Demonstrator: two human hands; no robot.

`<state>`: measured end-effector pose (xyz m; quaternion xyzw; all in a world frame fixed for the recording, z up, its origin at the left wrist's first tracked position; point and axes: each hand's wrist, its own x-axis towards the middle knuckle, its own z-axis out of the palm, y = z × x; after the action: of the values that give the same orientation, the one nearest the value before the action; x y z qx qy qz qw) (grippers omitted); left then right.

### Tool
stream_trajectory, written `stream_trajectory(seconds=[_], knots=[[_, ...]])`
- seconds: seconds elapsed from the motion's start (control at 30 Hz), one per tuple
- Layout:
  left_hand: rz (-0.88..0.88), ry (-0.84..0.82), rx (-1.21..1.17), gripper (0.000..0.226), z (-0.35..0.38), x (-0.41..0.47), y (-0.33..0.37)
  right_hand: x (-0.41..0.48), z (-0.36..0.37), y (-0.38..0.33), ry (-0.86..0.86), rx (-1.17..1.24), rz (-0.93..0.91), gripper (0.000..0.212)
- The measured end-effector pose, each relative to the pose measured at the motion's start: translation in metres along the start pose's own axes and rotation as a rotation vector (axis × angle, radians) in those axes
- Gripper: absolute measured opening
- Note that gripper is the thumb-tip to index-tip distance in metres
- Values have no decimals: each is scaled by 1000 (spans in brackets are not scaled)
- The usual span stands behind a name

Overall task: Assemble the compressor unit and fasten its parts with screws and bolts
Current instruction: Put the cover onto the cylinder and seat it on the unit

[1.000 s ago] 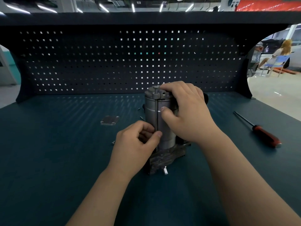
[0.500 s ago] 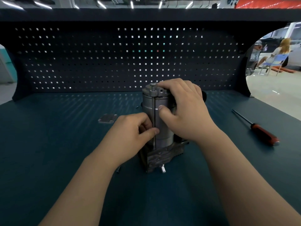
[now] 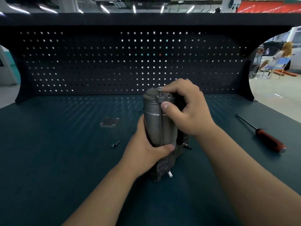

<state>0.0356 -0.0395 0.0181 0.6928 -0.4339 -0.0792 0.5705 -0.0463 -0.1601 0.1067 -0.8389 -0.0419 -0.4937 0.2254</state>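
Head view: compressor unit (image 3: 153,124), long axis vertical, left hand (image 3: 146,152) and right hand (image 3: 187,111) clasped round it

A workshop station in a large industrial hall: a dark perforated pegboard (image 3: 97,62) backs the teal tabletop (image 3: 48,160), where a red-handled screwdriver (image 3: 267,141), a loose screw (image 3: 115,144) and a small metal plate (image 3: 109,122) lie. Strip lights (image 3: 105,8) and exposed ducting (image 3: 117,4) run overhead. Beyond the right cut-out, a person (image 3: 279,57) sits on a blue chair (image 3: 285,61).

A seated person (image 3: 281,56) beyond the dark pegboard (image 3: 97,62).
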Motion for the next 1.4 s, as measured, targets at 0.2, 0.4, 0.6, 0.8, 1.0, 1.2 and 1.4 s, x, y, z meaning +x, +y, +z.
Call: stream_trajectory(seconds=[0.2,0.4,0.6,0.8,1.0,1.2,1.4], knots=[[-75,227,105,88,15,-11,7,15,-15,1,-225,137,78,27],[-84,187,100,99,13,-12,7,21,-33,-6,-359,9,-19,26],[-81,166,96,103,10,-10,3,38,-35,-15,-414,104,172,15],[-64,165,84,105,9,-11,1,51,-43,-22,-495,-28,177,16],[-49,139,128,110,12,-9,2,44,-43,-21,-357,-215,183,25],[-10,135,102,103,11,-9,-3,49,-39,-27,-318,-334,154,38],[12,87,24,105,4,-11,-10,55,-50,-27,-544,-68,226,12]])
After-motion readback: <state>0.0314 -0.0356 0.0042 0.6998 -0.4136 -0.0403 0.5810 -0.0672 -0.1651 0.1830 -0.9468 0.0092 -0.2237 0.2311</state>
